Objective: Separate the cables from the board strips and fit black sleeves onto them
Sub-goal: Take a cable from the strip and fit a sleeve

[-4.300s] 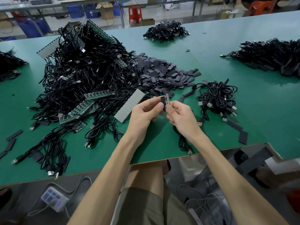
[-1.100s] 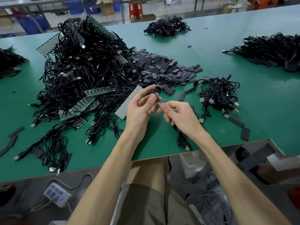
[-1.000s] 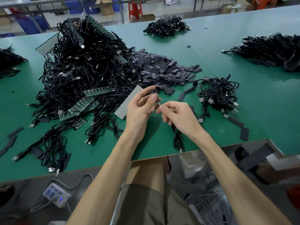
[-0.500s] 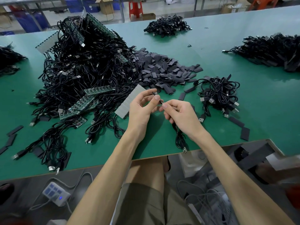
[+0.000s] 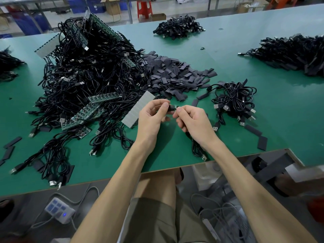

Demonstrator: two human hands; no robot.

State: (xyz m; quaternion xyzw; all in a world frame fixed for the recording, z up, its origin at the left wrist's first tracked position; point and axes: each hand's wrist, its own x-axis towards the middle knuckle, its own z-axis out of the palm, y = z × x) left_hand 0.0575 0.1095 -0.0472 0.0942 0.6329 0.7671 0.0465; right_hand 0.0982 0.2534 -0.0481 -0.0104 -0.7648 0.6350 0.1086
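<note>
Head view is showing my left hand (image 5: 152, 118) pinching a short, soft black sleeve (image 5: 169, 108); my right hand (image 5: 194, 121), at its three o'clock, is pinching the thin black cable (image 5: 196, 148) by its stiff tip. Both are looking light and floppy, so I'm favouring fingertip holds near that tip.

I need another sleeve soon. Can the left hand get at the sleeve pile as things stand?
Likely yes, once freed: the sleeve pile lies just beyond the left hand with nothing between, but its fingers now pinch the cable end.
</note>
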